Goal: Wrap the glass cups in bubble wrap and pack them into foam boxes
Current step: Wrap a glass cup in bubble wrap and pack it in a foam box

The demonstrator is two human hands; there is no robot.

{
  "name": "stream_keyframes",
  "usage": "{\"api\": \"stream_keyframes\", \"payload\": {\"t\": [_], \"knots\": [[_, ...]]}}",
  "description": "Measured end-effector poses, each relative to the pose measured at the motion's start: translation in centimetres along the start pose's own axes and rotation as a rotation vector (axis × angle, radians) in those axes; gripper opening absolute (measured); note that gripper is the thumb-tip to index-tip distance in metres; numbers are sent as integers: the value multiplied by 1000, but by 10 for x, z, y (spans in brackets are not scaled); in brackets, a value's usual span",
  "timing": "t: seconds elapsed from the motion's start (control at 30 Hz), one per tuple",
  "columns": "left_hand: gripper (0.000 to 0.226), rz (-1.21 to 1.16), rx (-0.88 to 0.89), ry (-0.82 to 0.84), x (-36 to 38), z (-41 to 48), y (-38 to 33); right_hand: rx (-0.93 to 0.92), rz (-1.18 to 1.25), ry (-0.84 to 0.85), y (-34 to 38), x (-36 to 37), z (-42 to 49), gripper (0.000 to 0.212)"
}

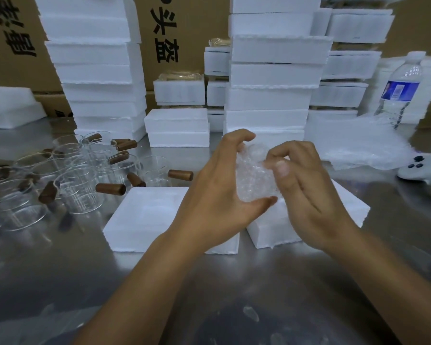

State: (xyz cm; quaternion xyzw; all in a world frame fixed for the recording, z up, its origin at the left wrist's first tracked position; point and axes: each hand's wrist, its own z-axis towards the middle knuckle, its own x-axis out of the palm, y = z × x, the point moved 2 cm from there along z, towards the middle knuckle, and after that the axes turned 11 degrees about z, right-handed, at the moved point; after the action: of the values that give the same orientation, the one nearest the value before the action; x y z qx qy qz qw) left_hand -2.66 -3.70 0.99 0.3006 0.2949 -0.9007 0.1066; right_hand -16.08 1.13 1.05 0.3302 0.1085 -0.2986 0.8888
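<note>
Both hands hold a bundle of bubble wrap [253, 178] above the table's middle; a cup inside it cannot be made out. My left hand [222, 192] cups the bundle from the left, thumb under it and fingers curled over its top. My right hand [306, 190] pinches the wrap's right side with thumb and bent fingers. Beneath the hands lie two open foam box halves, one to the left [144, 215] and one to the right [351, 202]. Several glass cups [80, 188] with brown wooden handles lie in a heap at the left.
Tall stacks of white foam boxes [269, 78] stand along the back before cardboard cartons. Loose bubble wrap sheets [358, 143] lie at the right, with a water bottle [401, 88] behind them and a white controller [418, 170] at the right edge. The table is shiny metal [60, 282].
</note>
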Motion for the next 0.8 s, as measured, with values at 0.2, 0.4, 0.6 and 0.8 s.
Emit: {"api": "stream_keyframes", "payload": {"t": [0.2, 0.4, 0.6, 0.8], "knots": [[75, -14, 9, 14, 1, 0, -7, -40, -73, 17, -3, 1, 2, 55], [67, -125, -89, -69, -4, 2, 1, 38, 67, -296, -7, -20, 5, 19], [65, -440, -199, -66, -9, 4, 5, 410, 496, -281, -17, -23, 9, 22], [86, -406, -301, 54, 0, 4, 8, 510, 553, -338, -18, -26, 10, 11]]}}
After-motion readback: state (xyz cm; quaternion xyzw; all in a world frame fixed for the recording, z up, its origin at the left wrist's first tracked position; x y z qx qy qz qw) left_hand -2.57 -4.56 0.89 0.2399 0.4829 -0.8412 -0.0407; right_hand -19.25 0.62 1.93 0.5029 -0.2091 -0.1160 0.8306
